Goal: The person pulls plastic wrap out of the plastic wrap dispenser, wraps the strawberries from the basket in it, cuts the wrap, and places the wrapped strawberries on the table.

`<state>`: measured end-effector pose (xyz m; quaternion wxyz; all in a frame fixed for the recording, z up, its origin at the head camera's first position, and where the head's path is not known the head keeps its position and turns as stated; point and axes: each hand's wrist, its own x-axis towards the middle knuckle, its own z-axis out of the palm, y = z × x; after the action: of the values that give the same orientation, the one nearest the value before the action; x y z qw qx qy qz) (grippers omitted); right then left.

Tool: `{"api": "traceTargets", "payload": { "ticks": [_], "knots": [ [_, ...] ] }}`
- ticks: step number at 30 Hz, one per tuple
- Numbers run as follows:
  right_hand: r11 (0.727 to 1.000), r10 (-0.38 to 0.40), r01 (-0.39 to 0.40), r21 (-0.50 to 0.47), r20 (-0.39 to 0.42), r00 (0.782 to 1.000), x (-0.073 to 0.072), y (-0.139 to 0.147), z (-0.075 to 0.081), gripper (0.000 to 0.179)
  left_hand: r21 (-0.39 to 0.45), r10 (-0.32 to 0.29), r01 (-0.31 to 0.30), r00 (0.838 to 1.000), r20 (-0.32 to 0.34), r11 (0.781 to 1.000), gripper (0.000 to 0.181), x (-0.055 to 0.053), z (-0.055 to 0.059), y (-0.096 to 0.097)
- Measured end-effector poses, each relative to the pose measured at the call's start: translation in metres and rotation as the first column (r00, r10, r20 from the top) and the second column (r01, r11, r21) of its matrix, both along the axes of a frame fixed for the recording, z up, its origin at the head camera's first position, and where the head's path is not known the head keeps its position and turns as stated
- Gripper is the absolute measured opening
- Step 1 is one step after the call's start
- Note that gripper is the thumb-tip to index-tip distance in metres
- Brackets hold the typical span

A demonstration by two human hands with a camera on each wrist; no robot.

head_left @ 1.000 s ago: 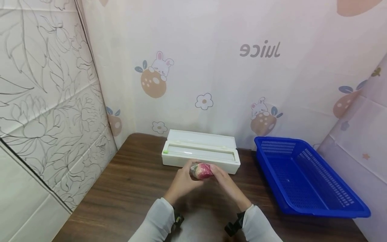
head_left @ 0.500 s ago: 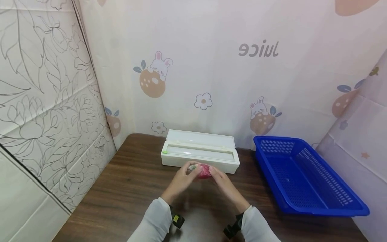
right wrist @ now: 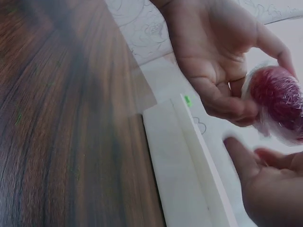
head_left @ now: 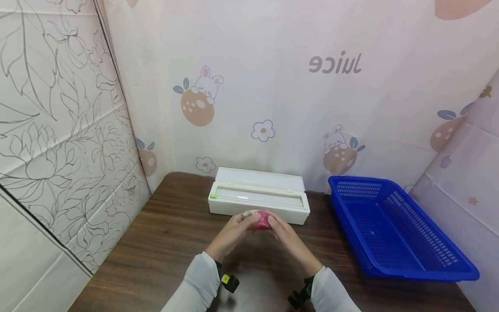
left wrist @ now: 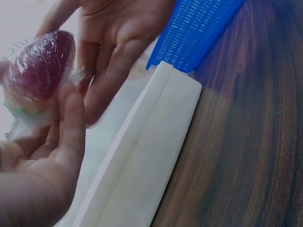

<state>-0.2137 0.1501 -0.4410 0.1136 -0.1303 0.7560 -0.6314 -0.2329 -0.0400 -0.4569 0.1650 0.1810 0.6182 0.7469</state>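
Note:
A red, roundish fruit-like thing [head_left: 260,219], paler and greenish at one end, is wrapped in shiny clear cling film. It is held above the table between both hands. My left hand [head_left: 231,232] grips its left end; in the left wrist view the left fingers [left wrist: 71,118] lie against the film. My right hand [head_left: 286,236] has its thumb on the red end, and in the left wrist view its other fingers reach down beside a crumpled bit of film. Behind the hands stands a white cling film dispenser [head_left: 257,208], lid raised, with a green slider [head_left: 213,196].
A blue plastic basket [head_left: 421,276] with perforated sides stands at the right of the dark wooden table [head_left: 156,247]. The patterned wall covering [head_left: 288,143] rises right behind the dispenser, and another wall [head_left: 66,143] runs along the left side.
The wrapped thing has turned in the hands, so less of its pale, greenish end shows. The left thumb has come over onto it, and both hands have shifted their hold slightly.

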Motion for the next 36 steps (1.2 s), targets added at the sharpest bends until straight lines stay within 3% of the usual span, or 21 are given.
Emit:
{"api": "traceTargets", "payload": {
  "ticks": [5,8,11,12,14,16,20,24,27,30,36],
  "knots": [
    [1.0,-0.01,0.01,0.004,0.065,0.998,-0.001,0.0,0.001,0.061,-0.112,0.116,-0.121,0.992,-0.053,0.986,0.047,0.0,0.0,0.0],
    [0.99,0.03,-0.017,-0.142,0.091,0.995,-0.002,-0.002,-0.001,0.06,-0.179,0.171,-0.182,0.982,-0.075,0.967,0.045,0.001,0.0,0.0],
    [0.953,0.079,-0.043,-0.299,0.11,0.991,-0.001,-0.004,-0.005,0.057,-0.229,0.201,-0.221,0.974,-0.108,0.948,0.046,0.003,0.001,-0.001],
    [0.942,0.092,-0.053,-0.331,0.102,0.99,-0.001,-0.005,-0.006,0.055,-0.247,0.211,-0.233,0.971,-0.115,0.94,0.046,0.006,0.006,-0.002],
    [0.929,0.107,-0.064,-0.365,0.098,0.989,0.0,-0.004,-0.007,0.052,-0.269,0.225,-0.254,0.965,-0.134,0.929,0.045,0.006,0.005,-0.002],
    [0.925,0.122,-0.084,-0.37,0.079,0.989,0.0,-0.003,-0.008,0.049,-0.278,0.232,-0.265,0.962,-0.147,0.923,0.043,0.007,0.006,-0.002],
    [0.929,0.113,-0.081,-0.362,0.067,0.991,-0.003,0.002,-0.006,0.043,-0.246,0.223,-0.267,0.955,-0.194,0.932,0.035,0.012,0.015,-0.004],
    [0.951,0.034,-0.003,-0.311,0.095,0.995,-0.004,0.005,-0.006,0.041,-0.27,0.225,-0.285,0.946,-0.231,0.92,0.033,0.023,0.033,-0.007],
    [0.966,-0.034,0.062,-0.252,0.111,0.993,-0.004,0.007,-0.007,0.042,-0.29,0.228,-0.292,0.945,-0.235,0.911,0.033,0.025,0.035,-0.007],
    [0.97,-0.074,0.096,-0.224,0.105,0.992,-0.004,0.007,-0.008,0.041,-0.277,0.23,-0.296,0.941,-0.247,0.914,0.034,0.022,0.03,-0.007],
    [0.964,-0.103,0.125,-0.235,0.104,0.989,-0.003,0.008,-0.005,0.039,-0.246,0.197,-0.27,0.939,-0.284,0.931,0.04,0.006,0.005,-0.01]
  ]
}}
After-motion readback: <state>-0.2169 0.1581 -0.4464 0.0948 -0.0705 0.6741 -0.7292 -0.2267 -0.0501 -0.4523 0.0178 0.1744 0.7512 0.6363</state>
